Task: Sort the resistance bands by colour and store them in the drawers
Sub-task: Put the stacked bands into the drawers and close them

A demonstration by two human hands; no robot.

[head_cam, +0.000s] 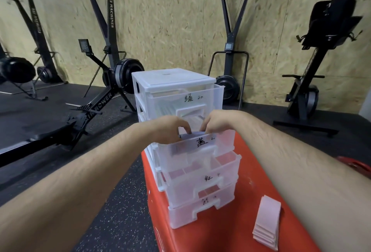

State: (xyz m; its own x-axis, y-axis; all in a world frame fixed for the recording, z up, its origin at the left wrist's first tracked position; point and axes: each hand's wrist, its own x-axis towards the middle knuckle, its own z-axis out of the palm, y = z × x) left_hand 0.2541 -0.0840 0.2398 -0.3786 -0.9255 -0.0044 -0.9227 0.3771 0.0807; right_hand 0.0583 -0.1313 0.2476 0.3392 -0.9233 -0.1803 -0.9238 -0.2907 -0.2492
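Resistance bands, unsorted: one stack of pink bands (267, 223) lies on the red desk (230, 237), to the right of the drawer unit (172, 80) and apart from it.
Resistance band in hand: a bluish band (197, 132) sits at the rim of the second drawer (200, 151), between the two hands.
Left hand: the left hand (168, 129) has its fingers curled down over the drawer rim, gripping the band's edge.
Right hand: the right hand (217, 121) has its fingers curled likewise, pinching the same band from the other side.
Top drawer: the top drawer (180, 101), pulled partly out, shows pale green bands through its wall.
Third drawer: the third drawer (202, 183), pulled out, holds pink-red bands in its compartments.
Bottom drawer: the bottom drawer (200, 210) is pushed in; its contents cannot be told.
Done, as judged: green, blue and red bands appear largely stored.
Left, as judged: seat the bluish band, store the pink stack, close the open drawers.
Progress estimate: late stage, only one stack outside the unit.
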